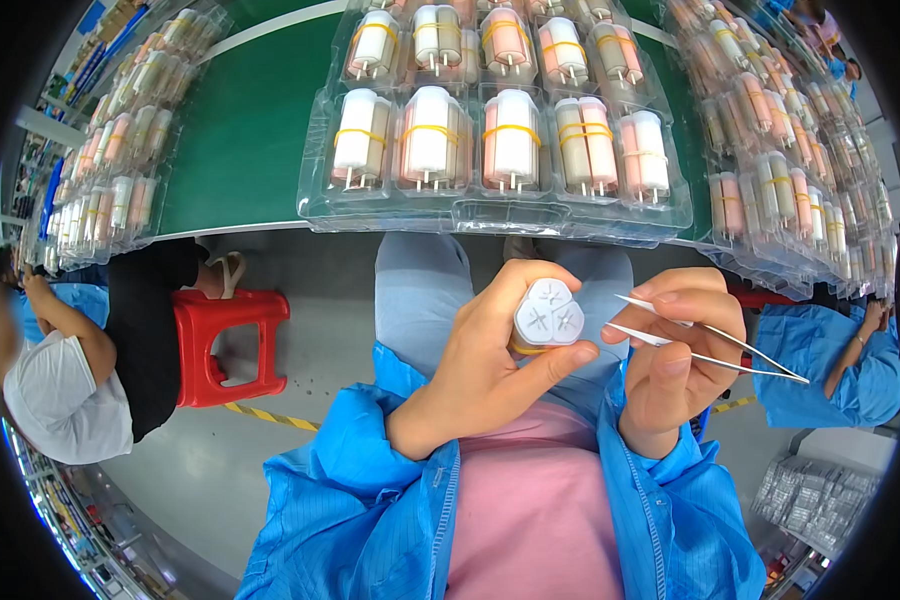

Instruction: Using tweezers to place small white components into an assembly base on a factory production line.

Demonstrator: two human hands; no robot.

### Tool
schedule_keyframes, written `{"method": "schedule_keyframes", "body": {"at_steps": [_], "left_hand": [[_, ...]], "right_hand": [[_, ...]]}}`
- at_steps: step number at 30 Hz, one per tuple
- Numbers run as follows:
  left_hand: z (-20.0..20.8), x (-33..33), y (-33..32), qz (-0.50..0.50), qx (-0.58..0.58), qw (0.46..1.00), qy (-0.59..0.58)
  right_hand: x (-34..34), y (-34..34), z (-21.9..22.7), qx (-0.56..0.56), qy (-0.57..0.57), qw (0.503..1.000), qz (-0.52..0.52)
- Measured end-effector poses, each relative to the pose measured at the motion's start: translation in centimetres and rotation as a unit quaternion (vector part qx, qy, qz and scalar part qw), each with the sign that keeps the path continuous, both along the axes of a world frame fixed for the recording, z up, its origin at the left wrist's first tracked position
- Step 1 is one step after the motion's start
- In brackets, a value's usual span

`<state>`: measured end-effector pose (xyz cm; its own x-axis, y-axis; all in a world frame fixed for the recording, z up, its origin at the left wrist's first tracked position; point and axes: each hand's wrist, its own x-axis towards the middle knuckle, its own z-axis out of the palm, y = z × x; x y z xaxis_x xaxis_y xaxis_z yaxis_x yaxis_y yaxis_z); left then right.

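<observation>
Over my lap, my left hand (505, 350) is wrapped round a bundle of tubes (548, 312). Its three white rounded ends, each with a star-shaped slit pattern, face up, and a yellow band shows low on its side. To its right, my right hand (685, 340) grips a pair of metal tweezers (740, 350). The white tips of the tweezers are apart and point left at the bundle without touching it. The palm side of the left hand and the lower part of the bundle are hidden.
A clear plastic tray (470, 205) with banded white, pink and grey tube bundles sits at the edge of the green table (235, 130). Stacked trays stand at left (110, 190) and right (800, 180). A red stool (232, 345) and seated co-workers are on both sides.
</observation>
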<state>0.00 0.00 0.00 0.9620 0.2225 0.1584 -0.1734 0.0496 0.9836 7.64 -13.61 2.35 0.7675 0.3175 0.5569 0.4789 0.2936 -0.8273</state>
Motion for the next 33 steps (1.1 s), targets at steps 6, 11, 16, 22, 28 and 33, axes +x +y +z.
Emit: {"method": "schedule_keyframes", "body": {"at_steps": [6, 11, 16, 22, 28, 33], "left_hand": [[0.1, 0.0, -0.1, 0.005, 0.004, 1.000, -0.001], [0.1, 0.0, -0.1, 0.004, -0.001, 1.000, -0.004], [0.1, -0.1, -0.1, 0.008, -0.004, 1.000, -0.001], [0.4, -0.1, 0.0, 0.004, -0.009, 1.000, 0.005], [0.8, 0.0, -0.1, 0.001, -0.021, 0.999, 0.029], [1.1, 0.2, -0.1, -0.025, -0.133, 0.990, 0.047]], "right_hand": [[0.0, -0.1, -0.1, -0.003, -0.005, 1.000, -0.003], [0.3, 0.0, -0.2, 0.002, -0.027, 1.000, -0.002], [2.9, -0.3, -0.7, 0.002, -0.119, 0.985, -0.124], [8.5, -1.4, -1.8, -0.022, -0.118, 0.967, -0.224], [12.7, -0.7, -2.4, -0.159, -0.099, 0.957, -0.223], [13.3, 0.3, -3.5, -0.228, -0.086, 0.942, -0.232]]}}
